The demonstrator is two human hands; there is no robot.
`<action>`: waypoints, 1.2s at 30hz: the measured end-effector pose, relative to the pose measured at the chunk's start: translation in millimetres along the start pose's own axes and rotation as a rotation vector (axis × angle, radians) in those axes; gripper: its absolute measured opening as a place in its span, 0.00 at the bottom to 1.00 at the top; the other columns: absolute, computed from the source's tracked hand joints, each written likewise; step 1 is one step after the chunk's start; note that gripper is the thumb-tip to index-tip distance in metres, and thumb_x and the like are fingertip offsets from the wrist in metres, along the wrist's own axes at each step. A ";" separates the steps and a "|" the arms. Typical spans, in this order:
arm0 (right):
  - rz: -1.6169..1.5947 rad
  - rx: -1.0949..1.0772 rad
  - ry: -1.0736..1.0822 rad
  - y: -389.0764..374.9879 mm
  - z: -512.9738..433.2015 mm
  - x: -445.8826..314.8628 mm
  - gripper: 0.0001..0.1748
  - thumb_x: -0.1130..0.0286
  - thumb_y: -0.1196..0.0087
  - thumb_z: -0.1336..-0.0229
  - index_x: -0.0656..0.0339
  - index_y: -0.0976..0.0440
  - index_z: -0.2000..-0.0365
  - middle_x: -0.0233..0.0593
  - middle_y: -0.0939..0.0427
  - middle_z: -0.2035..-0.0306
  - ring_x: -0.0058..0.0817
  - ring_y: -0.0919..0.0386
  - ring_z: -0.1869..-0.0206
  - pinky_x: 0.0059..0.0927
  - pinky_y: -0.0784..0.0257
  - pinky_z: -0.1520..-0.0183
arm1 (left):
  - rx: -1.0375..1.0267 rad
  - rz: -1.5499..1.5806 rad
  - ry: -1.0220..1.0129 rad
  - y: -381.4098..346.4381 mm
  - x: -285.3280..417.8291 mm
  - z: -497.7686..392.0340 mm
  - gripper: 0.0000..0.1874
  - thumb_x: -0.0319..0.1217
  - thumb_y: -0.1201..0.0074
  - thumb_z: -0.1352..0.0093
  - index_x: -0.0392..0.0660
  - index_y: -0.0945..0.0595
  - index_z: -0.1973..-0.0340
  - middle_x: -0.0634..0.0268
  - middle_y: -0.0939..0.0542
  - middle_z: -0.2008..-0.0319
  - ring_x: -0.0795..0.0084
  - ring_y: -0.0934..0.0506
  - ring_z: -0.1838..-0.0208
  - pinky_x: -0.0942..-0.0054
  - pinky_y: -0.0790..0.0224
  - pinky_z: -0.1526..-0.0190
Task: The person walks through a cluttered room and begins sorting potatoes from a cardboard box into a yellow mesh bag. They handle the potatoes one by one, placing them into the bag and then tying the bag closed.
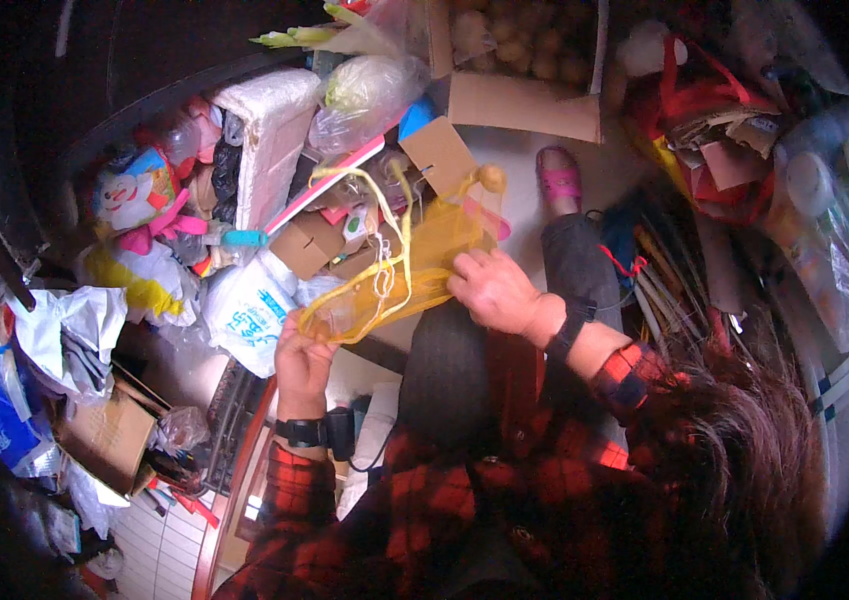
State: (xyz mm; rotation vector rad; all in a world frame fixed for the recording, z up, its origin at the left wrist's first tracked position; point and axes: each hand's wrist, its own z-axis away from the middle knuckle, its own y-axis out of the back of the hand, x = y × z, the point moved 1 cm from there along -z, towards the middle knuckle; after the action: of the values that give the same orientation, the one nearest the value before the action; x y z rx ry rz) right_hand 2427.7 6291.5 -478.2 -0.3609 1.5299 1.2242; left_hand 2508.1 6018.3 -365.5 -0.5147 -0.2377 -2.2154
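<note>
A yellow mesh bag [424, 240] with yellow straps and a white cord is stretched between my hands above my knees. My left hand [304, 356] pinches its rim at the lower left. My right hand [496, 289] grips the mesh near its right side. A round brownish thing [492, 178] shows at the bag's far upper corner; what it is I cannot tell. Below the bag lie small cardboard pieces [307, 244], and a white plastic bag [252, 315] with blue writing is just left of my left hand.
An open cardboard box [526, 105] of round brownish things stands ahead. A white foam box [278, 142] and a wrapped vegetable [364, 97] are ahead left. A red bag [739, 187] of cardboard and bundled sticks [657, 300] are at right. A flattened carton [106, 435] lies left.
</note>
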 end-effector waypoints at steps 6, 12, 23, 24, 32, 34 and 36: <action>0.047 -0.045 -0.057 -16.3 6.0 19.1 0.07 0.70 0.48 0.58 0.58 0.26 0.74 0.41 0.29 0.69 0.41 0.26 0.64 0.41 0.30 0.62 | -0.129 -0.012 0.106 18.3 -32.6 7.1 0.18 0.19 0.51 0.41 0.37 0.25 0.53 0.60 0.23 0.62 0.66 0.25 0.59 0.62 0.31 0.49; 0.071 0.010 -0.192 -15.4 23.5 55.7 0.07 0.73 0.48 0.58 0.63 0.25 0.74 0.46 0.26 0.66 0.48 0.24 0.63 0.47 0.28 0.61 | -0.271 0.040 0.124 -21.6 -65.7 5.8 0.15 0.20 0.51 0.40 0.38 0.27 0.56 0.58 0.25 0.64 0.64 0.25 0.59 0.61 0.31 0.49; -0.776 0.222 -1.021 -43.4 66.0 169.5 0.14 0.72 0.49 0.47 0.59 0.25 0.58 0.42 0.21 0.67 0.38 0.23 0.67 0.34 0.28 0.62 | -0.493 -0.043 0.186 -80.8 -130.6 24.9 0.10 0.26 0.50 0.35 0.46 0.32 0.78 0.67 0.31 0.74 0.69 0.30 0.66 0.67 0.36 0.58; -0.912 0.207 -1.199 -53.2 69.4 173.5 0.18 0.69 0.48 0.46 0.58 0.27 0.53 0.43 0.21 0.62 0.37 0.23 0.63 0.33 0.27 0.61 | -0.611 -0.054 0.196 -76.8 -122.1 35.0 0.09 0.26 0.51 0.33 0.45 0.30 0.77 0.67 0.29 0.73 0.71 0.29 0.66 0.69 0.34 0.58; -2.177 0.178 -1.183 -139.6 8.2 90.9 0.24 0.50 0.48 0.42 0.56 0.30 0.53 0.44 0.24 0.57 0.44 0.23 0.64 0.46 0.20 0.62 | -0.951 -0.230 0.465 -7.5 -96.8 104.8 0.13 0.27 0.55 0.29 0.39 0.24 0.50 0.60 0.23 0.50 0.69 0.27 0.47 0.72 0.37 0.44; -2.401 0.361 -1.256 -150.1 -23.7 89.4 0.21 0.60 0.45 0.45 0.55 0.33 0.52 0.44 0.23 0.59 0.42 0.22 0.69 0.43 0.21 0.63 | -0.982 -0.030 0.358 23.7 -108.7 122.6 0.22 0.32 0.58 0.26 0.37 0.32 0.39 0.57 0.30 0.39 0.65 0.33 0.36 0.68 0.46 0.34; -2.065 0.807 -1.162 -151.1 -40.0 95.9 0.37 0.74 0.47 0.51 0.51 0.43 0.39 0.48 0.27 0.51 0.46 0.23 0.59 0.42 0.22 0.60 | -0.977 -0.043 0.358 57.4 -122.8 139.8 0.25 0.36 0.60 0.25 0.35 0.36 0.35 0.57 0.34 0.34 0.64 0.37 0.32 0.66 0.50 0.31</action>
State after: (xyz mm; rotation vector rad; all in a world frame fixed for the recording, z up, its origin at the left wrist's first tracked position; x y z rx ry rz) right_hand 2485.6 6229.6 -640.8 -0.3284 0.0028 -0.8141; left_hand 2662.2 6113.7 -294.1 -0.5909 1.0716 -2.3069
